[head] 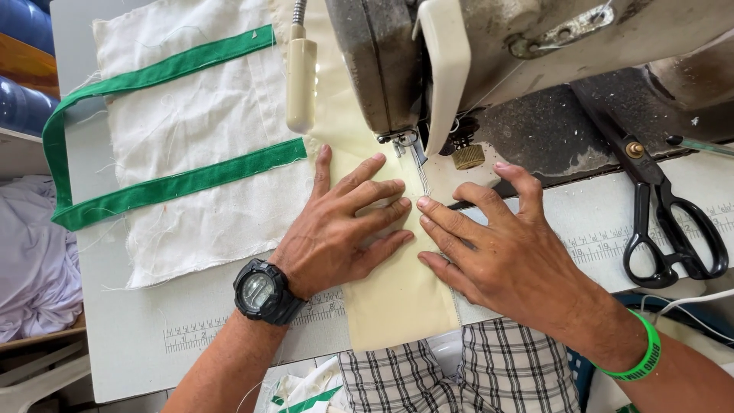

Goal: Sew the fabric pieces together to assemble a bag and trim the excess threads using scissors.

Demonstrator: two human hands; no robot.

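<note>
Cream cotton fabric strip (pixel 397 294) lies under the sewing machine's presser foot (pixel 401 139); soft and limp, we judge. Our left hand (pixel 336 229) and right hand (pixel 497 248) press it flat, fingers spread, beside the seam.

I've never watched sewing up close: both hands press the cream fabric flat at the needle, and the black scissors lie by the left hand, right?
Nearly. The scissors lie on the table by the right hand, not the left hand, as the head view shows. Both hands do press the cream fabric flat at the needle.
</note>
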